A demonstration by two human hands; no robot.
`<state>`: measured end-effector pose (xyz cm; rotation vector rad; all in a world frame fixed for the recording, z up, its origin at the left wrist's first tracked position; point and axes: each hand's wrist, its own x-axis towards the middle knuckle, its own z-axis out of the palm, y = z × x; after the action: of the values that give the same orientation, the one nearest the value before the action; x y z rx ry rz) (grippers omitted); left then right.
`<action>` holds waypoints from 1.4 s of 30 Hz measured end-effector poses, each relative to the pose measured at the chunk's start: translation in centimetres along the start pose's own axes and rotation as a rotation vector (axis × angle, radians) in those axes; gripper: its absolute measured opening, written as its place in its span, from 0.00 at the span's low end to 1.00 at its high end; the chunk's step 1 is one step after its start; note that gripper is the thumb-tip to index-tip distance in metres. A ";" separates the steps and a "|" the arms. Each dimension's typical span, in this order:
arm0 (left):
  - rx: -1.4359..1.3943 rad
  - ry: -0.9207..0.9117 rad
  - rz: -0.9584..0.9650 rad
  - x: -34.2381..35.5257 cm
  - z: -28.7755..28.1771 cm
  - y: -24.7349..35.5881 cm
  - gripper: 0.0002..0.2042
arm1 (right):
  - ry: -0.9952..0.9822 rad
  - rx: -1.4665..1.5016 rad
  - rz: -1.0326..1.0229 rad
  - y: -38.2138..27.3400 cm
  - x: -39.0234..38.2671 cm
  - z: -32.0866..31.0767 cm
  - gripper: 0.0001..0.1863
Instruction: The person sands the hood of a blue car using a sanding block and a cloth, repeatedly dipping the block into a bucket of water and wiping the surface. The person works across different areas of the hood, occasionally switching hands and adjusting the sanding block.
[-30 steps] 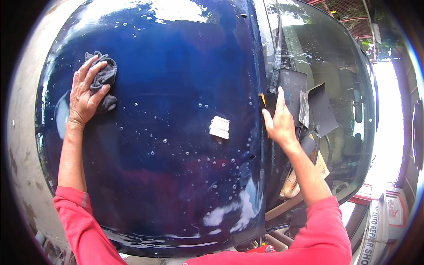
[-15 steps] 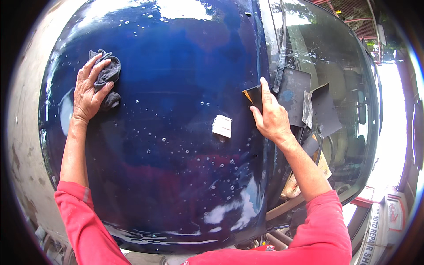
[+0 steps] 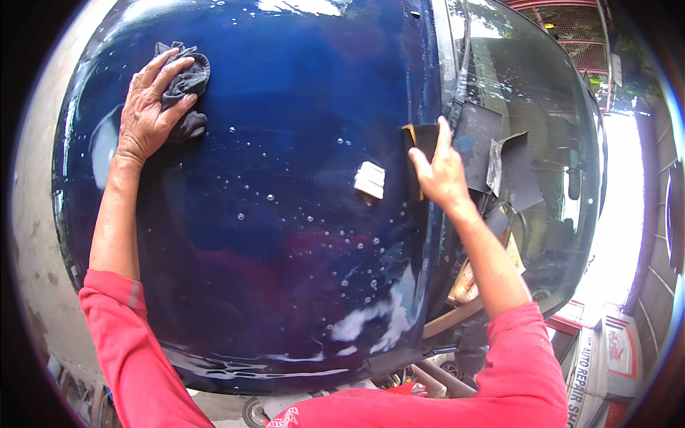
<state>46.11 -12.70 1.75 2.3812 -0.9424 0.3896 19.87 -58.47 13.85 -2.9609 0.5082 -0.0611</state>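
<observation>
Beneath me spreads a wet, dark blue car hood (image 3: 285, 143), beaded with water drops. At its left side, my left hand (image 3: 148, 114) curls over a bunched dark grey cloth (image 3: 187, 75) resting on the paint. On the far right, by the edge nearest the windshield, my right hand (image 3: 444, 164) holds a folded sheet of black sandpaper (image 3: 425, 139) with a tan back showing along one edge. Its thumb and forefinger are apart on the sheet; the other fingers are partly hidden. Between the hands, nearer the right one, lies a small white block (image 3: 370, 180).
Loose dark sandpaper sheets (image 3: 517, 171) lie at the base of the windshield (image 3: 549, 135), near a wiper arm (image 3: 462, 78). A pale, stained bottle-like object (image 3: 465, 285) sits below them. Concrete floor (image 3: 36, 235) runs along the left; a printed sign (image 3: 581, 371) stands lower right.
My left hand has slid farther up the hood with the cloth. The sandpaper under my right hand has turned and now lies along the hood's edge. The view has shifted slightly.
</observation>
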 end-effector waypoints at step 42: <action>0.002 -0.012 0.003 0.4 -0.1 0.1 0.29 | -0.162 -0.024 0.130 -0.8 1.5 -0.1 0.53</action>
<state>46.31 -12.96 2.05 2.3870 -0.9515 0.3778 21.56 -58.22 14.12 -2.9149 0.6800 0.1972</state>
